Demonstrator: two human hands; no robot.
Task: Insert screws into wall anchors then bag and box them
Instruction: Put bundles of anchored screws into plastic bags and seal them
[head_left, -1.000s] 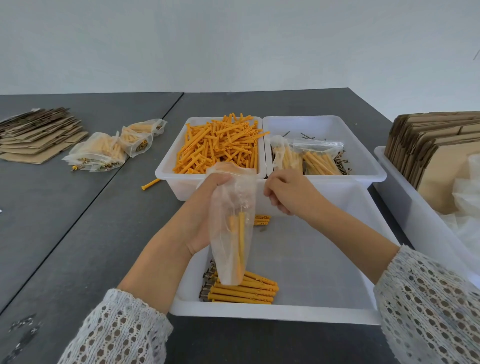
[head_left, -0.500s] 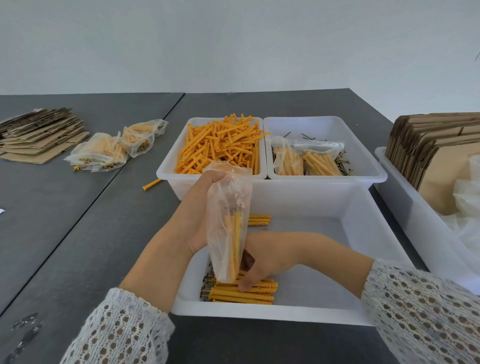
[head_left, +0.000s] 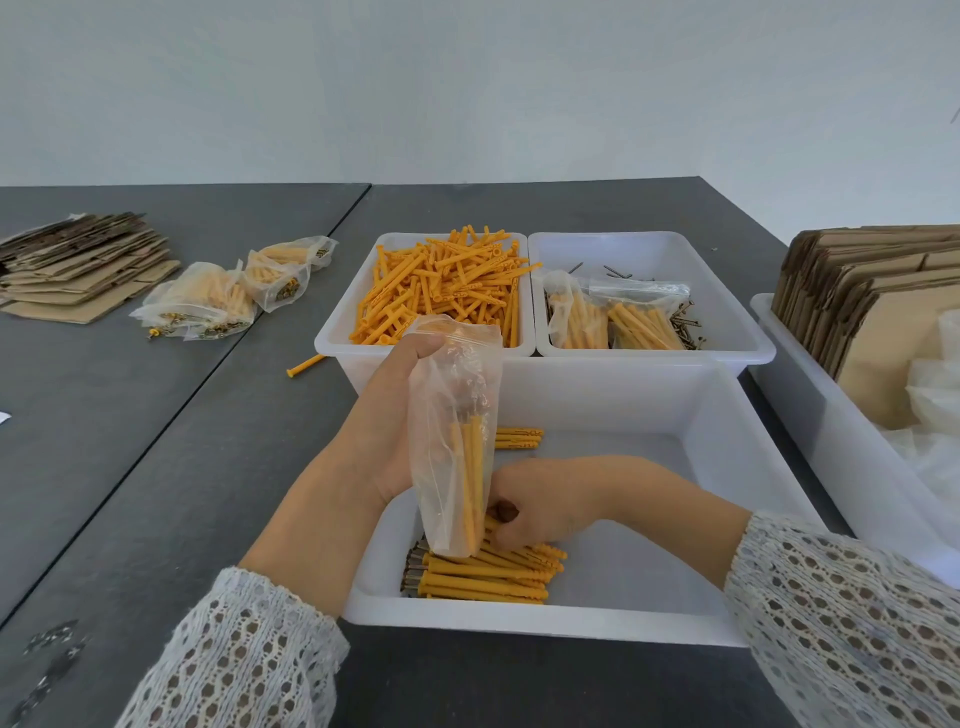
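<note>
Left hand (head_left: 395, 415): curled round the upper part of a clear plastic bag (head_left: 454, 431), holding it upright with its mouth open over the near tray (head_left: 727, 519); a few screw-fitted anchors already stand inside it.
Right hand (head_left: 540, 506): low in the near tray, fingers curled onto the pile of assembled anchors (head_left: 483, 574), apparently gathering some; how many it grips is hidden by the bag.
Step in hand: bagging, judged partly done.
Doing it well: take a small bundle with the heads all one way, lift it clear of the pile, feed it tip-first down the open mouth; the left hand should hold the mouth wide so no anchor snags the film.
Near tray, other contents: a few more anchors (head_left: 517, 439) lie near its far wall.
Far left bin (head_left: 337, 343): heaped with loose orange anchors.
Far right bin (head_left: 748, 332): loose screws and two filled bags (head_left: 613, 317).
Right tray (head_left: 810, 395): flat cardboard boxes stood on edge, with crumpled plastic.
Tabletop (head_left: 156, 493): filled bags (head_left: 228, 291) beside flat cardboard (head_left: 78, 265), and one stray anchor (head_left: 306, 365).
</note>
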